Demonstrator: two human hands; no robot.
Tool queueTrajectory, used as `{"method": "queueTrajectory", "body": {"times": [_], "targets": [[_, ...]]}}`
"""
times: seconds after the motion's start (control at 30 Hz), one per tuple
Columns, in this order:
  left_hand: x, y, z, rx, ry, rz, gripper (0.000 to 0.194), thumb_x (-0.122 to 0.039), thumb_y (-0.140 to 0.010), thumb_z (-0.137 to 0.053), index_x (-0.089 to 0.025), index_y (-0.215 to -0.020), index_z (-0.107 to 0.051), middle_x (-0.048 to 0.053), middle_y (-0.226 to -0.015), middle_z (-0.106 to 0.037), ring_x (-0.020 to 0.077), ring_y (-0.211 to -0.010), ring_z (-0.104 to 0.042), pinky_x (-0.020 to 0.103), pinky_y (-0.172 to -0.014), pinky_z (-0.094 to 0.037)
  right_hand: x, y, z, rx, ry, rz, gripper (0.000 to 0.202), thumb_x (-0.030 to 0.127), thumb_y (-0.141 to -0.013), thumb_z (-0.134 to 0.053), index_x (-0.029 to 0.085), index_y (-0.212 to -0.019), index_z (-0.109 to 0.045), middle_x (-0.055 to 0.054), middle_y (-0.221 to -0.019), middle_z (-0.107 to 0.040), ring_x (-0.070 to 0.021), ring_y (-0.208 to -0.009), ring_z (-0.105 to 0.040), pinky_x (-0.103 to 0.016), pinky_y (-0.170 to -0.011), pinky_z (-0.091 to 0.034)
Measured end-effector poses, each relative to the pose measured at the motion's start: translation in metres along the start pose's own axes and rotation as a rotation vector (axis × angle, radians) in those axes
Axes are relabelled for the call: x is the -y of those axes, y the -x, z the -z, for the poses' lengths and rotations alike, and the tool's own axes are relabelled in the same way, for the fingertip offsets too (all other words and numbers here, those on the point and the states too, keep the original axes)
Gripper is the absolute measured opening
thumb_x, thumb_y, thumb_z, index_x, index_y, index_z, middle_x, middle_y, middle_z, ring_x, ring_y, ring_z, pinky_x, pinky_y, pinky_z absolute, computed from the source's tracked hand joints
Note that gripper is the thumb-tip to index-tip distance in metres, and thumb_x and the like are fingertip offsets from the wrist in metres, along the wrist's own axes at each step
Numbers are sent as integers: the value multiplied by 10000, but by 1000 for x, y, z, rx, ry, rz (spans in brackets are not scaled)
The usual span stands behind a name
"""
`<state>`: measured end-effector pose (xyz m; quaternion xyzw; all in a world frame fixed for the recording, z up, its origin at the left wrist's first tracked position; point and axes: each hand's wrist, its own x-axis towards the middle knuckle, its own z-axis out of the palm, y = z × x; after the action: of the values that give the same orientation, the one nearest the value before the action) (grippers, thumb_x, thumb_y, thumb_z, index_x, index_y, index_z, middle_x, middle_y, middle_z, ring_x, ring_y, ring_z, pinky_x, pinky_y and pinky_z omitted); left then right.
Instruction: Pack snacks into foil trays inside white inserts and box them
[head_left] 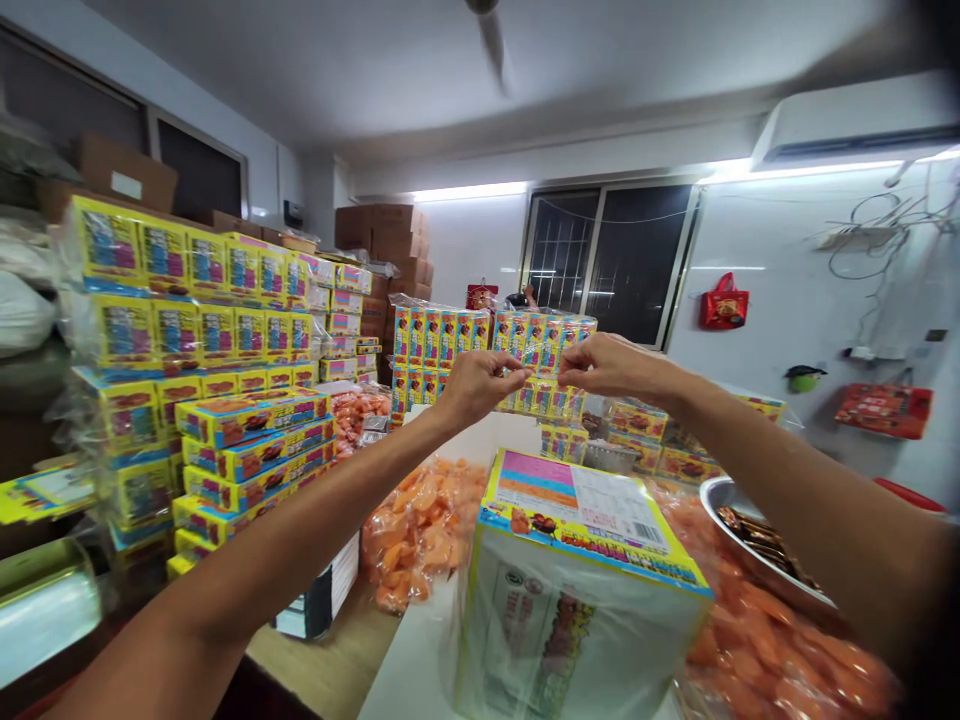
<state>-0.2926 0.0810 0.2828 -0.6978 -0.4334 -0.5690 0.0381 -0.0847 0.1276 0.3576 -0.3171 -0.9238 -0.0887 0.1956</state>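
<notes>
Reaches bare forearms (330, 510) out over a film-wrapped carton block (585, 610) at near centre.
Shows the block upright on a white tabletop (409, 670), apparently wrapped already; cannot tell about any seal. At near right, has an orange packet heap (810, 655) lying below a metal bowl (709, 497) of dark wrapped sticks (765, 545). Above the block's far edge, holds left hand (484, 385) and right hand (604, 362) near each other but apart, thumb and fingers drawn together on each; cannot tell of any film pinched there. Left of the block, has more orange packets (427, 520), seemingly unboxed. Farther left, shows stacked yellow cartons (259, 450); beyond, wrapped bundles (442, 340) in tiers. Judging by these, looks well along, with loose packets left over.
</notes>
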Motion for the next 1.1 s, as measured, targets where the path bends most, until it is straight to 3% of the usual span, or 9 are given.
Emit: {"method": "queueTrajectory", "body": {"times": [0.13,0.27,0.4,0.57,0.73,0.8,0.9,1.03,1.1], "targets": [[3,-6,-13,-21,143,108,181,-320,-838,-679,-185,-774,-780,-42,-546,-508,99,-533,-371,280,-557,-256,-4,-2,1,-12,-86,-35,249,257,-819,-577,199,-582,-529,38,-551,-401,-114,-563,-340,-310,-578,-253],[0,-13,-20,-6,300,258,185,-308,-815,-742,-188,-674,-737,-40,-545,-506,93,-538,-372,281,-568,-271,-13,3,7,35,-393,-46,329,427,-793,-670,210,-575,-553,33,-575,-429,-126,-598,-355,-314,-617,-297],[-8,-20,-14,83,357,403,255,-295,-827,-755,-198,-598,-699,-45,-471,-432,86,-478,-310,293,-546,-240,-27,7,17,130,-465,-8,374,535,-807,-703,215,-621,-647,-9,-657,-571,-158,-676,-485,-344,-729,-406],[-22,-27,-1,254,206,273,307,-327,-845,-734,-183,-579,-682,-20,-489,-497,82,-464,-359,292,-530,-240,-36,20,23,395,-448,55,560,678,-952,-477,210,-948,-785,-95,-950,-754,-227,-921,-673,-383,-923,-504],[-32,-25,23,355,16,201,326,-382,-852,-723,-170,-608,-681,-16,-524,-543,84,-486,-432,265,-520,-292,-43,53,27,389,-629,59,699,735,-987,-286,225,-1142,-737,-92,-1078,-757,-252,-1066,-684,-416,-1007,-493],[-32,-20,30,398,-16,204,315,-397,-858,-719,-163,-647,-713,-4,-540,-575,91,-502,-471,258,-521,-318,-47,67,28,355,-522,62,603,706,-955,-443,250,-1283,-664,-67,-1108,-744,-250,-1052,-678,-389,-939,-519],[-33,-11,35,442,-35,259,266,-369,-868,-716,-157,-713,-758,22,-569,-633,94,-498,-498,257,-516,-325,-48,83,24,260,-133,-12,542,544,-883,-620,241,-1332,-597,-45,-954,-726,-237,-817,-659,-348,-701,-507],[-36,-1,34,440,-17,322,195,-314,-885,-710,-154,-798,-780,33,-573,-650,88,-453,-481,254,-492,-320,-40,99,15,117,268,-201,181,323,-904,-497,222,-912,-647,-66,-766,-685,-227,-662,-596,-368,-633,-418],[-37,3,35,424,-3,329,201,-299,-886,-709,-144,-768,-762,21,-533,-609,96,-453,-507,257,-501,-358,-39,107,11,118,303,-211,240,327,-922,-450,236,-733,-566,-69,-720,-673,-223,-633,-579,-381,-627,-411]]}}
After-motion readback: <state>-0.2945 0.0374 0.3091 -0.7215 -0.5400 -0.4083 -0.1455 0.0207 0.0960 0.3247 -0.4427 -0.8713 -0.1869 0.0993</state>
